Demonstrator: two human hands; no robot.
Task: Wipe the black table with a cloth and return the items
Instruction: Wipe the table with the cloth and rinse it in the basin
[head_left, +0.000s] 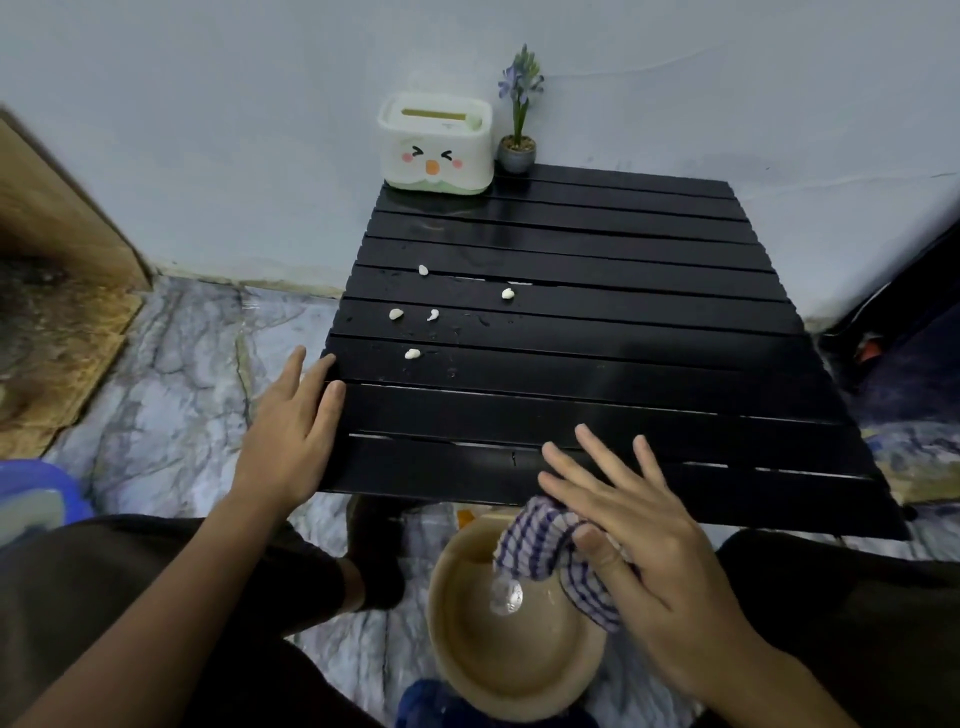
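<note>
Black slatted table (597, 332) fills centre-right of frame, against pale wall. Upper centre, at table's far left corner: white tissue box (435, 143) w/ cartoon face, small potted flower (518, 145) just beside it on the right. Five white crumbs (412, 354) scattered on left half of the slats, plus some wet spots.

Left hand (283, 436) centre-left, fingers spread and flat, fingertips touching table's left edge, holding nothing.

Right hand (644, 551) lower right, fingers splayed; thumb pinches checked cloth (540, 551) against the palm. Cloth is off the table, bunched, hanging over rim of tan bowl (467, 649), which sits on the marble-look floor (171, 374) at bottom centre, below table's near edge. Water visible dripping from cloth into the bowl.
</note>
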